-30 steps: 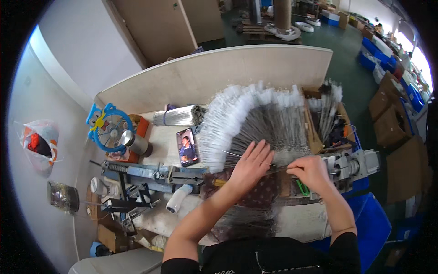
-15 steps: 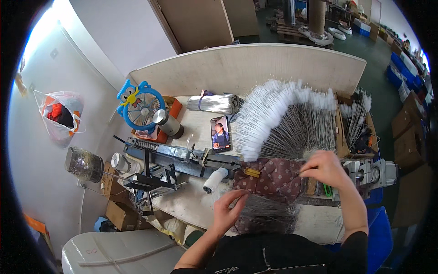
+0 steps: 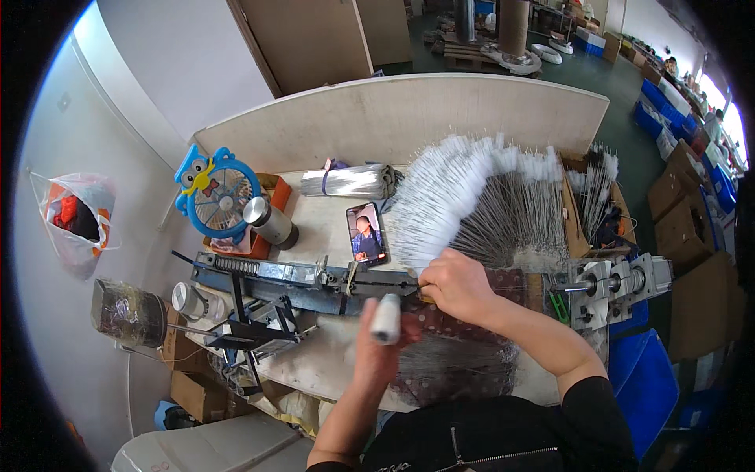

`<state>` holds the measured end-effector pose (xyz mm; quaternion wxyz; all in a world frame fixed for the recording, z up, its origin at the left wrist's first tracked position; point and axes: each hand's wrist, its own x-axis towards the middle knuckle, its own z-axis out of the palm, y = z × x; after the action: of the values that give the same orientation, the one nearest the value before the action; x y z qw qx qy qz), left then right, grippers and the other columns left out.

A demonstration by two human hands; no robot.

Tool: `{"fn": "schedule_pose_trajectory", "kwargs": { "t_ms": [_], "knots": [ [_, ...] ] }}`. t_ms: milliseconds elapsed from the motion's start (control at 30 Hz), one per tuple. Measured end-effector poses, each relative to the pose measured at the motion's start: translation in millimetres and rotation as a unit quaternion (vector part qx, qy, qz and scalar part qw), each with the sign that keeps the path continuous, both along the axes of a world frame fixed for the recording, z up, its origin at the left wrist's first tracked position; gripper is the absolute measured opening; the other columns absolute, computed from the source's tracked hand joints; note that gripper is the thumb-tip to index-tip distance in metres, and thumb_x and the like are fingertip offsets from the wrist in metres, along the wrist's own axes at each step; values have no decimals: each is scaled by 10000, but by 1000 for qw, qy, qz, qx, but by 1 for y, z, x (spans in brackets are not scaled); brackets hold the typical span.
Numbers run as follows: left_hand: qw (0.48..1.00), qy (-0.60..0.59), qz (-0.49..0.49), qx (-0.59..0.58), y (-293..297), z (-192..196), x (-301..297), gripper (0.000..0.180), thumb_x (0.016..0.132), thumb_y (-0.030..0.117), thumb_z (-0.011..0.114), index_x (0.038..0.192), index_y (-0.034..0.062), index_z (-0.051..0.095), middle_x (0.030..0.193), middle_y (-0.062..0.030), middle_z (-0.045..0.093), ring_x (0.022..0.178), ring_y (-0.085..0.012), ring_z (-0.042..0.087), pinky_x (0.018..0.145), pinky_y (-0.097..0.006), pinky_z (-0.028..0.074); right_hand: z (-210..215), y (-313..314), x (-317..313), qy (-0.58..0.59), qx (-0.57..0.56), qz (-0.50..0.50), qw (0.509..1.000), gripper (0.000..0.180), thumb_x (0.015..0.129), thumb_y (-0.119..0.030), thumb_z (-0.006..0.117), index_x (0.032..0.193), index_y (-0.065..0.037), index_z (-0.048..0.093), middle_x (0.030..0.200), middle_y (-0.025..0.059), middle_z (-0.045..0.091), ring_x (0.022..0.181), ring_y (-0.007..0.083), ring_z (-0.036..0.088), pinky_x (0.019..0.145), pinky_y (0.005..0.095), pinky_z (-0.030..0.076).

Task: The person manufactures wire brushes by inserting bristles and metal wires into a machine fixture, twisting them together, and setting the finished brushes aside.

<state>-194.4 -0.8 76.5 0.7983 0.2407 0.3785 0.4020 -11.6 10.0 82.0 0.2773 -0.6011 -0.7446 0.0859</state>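
Observation:
My left hand (image 3: 376, 350) is blurred, its thumb and fingers on either side of a white cylindrical handle (image 3: 386, 316). The handle hides part of it, so I cannot see whether it grips. My right hand (image 3: 456, 285) is closed in a pinch at the right end of a long metal bench fixture (image 3: 311, 293). What it pinches is too small to make out. Beneath it lies a brown dotted cloth (image 3: 503, 293), and nearer me a bundle of thin wires (image 3: 456, 358). Behind my right hand fans a big pile of thin wire brushes (image 3: 440, 189) with white bristles.
A phone (image 3: 366, 234), a steel flask (image 3: 270, 223), a blue fan (image 3: 224, 200) and a wrapped wire bundle (image 3: 350, 181) stand or lie behind the fixture. At right are a metal machine with a shaft (image 3: 621, 289) and a box of dark-tipped brushes (image 3: 598, 197). A low board (image 3: 409, 106) backs the table.
My right hand has moved left from the cloth's right side to the fixture's end. My left hand has risen to the white handle, which now stands more upright. The whole view has shifted slightly.

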Motion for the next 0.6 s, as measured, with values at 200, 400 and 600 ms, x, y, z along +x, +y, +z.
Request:
{"fn": "schedule_pose_trajectory", "kwargs": {
  "t_ms": [200, 400, 600],
  "knots": [
    [757, 566, -213, 247, 17, -50, 10, 542, 726, 601, 651, 722, 61, 697, 655, -117, 654, 646, -258, 646, 612, -351, 485, 3, 1, 4, -21, 6, 1, 1000, 107, 711, -204, 640, 697, -102, 666, 697, 10, 613, 760, 224, 549, 660, 337, 465],
    [937, 291, -17, 191, -6, -72, 39, 323, 752, 308, 735, 724, 11, 612, 606, -55, 590, 600, -150, 594, 562, -298, 450, 14, -30, 23, -9, 137, 41, 990, 106, 706, -128, 678, 799, -79, 672, 771, 12, 618, 778, 205, 560, 658, 325, 473],
    [813, 442, -100, 367, 3, -84, 27, 140, 749, 88, 690, 740, 18, 569, 603, -30, 573, 570, -115, 539, 528, -285, 444, -24, -70, 29, 11, 87, 90, 992, 259, 718, -78, 609, 976, -60, 631, 952, 59, 625, 772, 201, 624, 632, 313, 499]
  ]
}}
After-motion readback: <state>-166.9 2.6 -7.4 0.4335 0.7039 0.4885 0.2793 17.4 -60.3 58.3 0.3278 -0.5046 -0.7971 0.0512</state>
